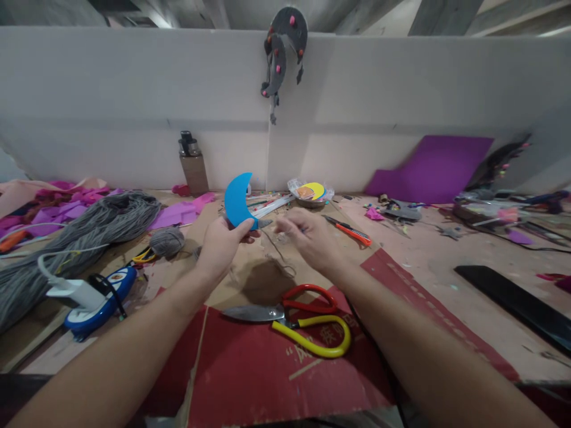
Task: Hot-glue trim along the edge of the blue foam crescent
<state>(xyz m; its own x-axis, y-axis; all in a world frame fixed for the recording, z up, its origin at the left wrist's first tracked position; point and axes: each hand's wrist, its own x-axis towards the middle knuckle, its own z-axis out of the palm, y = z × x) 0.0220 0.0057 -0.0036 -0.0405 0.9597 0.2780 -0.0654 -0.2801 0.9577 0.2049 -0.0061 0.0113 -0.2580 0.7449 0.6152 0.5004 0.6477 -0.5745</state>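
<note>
Left hand and right hand bare; forearms bare, tapering toward wrists.

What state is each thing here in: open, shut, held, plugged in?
Blue crescent: held in left hand
Right hand: curled; grip unclear
Scissors: shut, lying on red cardboard
Cutter: lying down; blade unclear
Yarn ball: wound
Charger: plugged into power strip
Purple sheet: propped against wall
Ornament: hanging

Pale partition wall behind a pinkish counter
A vertical seam splits the wall; grey beams run above it, with pale light between them.
</note>
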